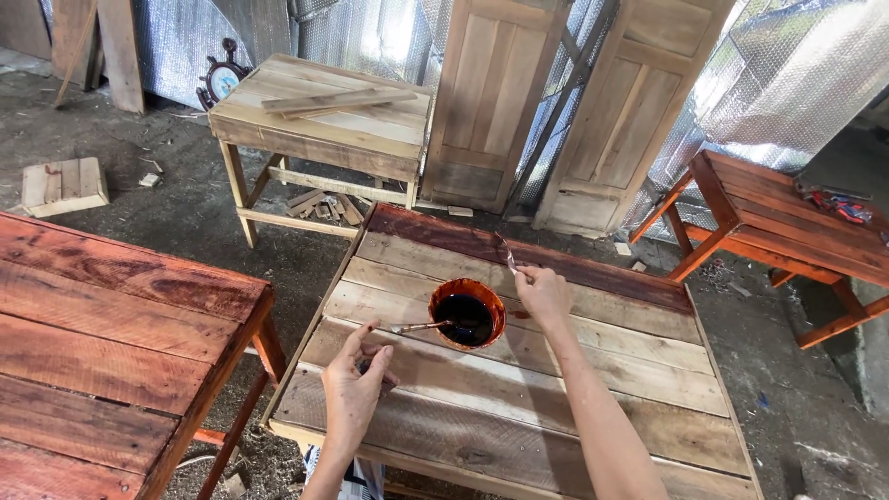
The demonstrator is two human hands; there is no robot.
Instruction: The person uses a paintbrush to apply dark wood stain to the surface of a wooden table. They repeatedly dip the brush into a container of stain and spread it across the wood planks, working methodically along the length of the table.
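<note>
Rough plank table (519, 407), bare pale wood except a dark red stained strip along the far edge. Round orange bowl (468, 313) of near-black stain on the middle planks. Left hand (356, 384) pinching a thin brush (421, 326), long axis level, tip toward the bowl. Right hand (544, 294) closed on a small brush (508, 255), bristles up and away.

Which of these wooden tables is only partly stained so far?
The table under the hands: only its far plank is dark red, the rest bare wood. The left table and right bench are red all over; the far table is wholly unstained.
</note>
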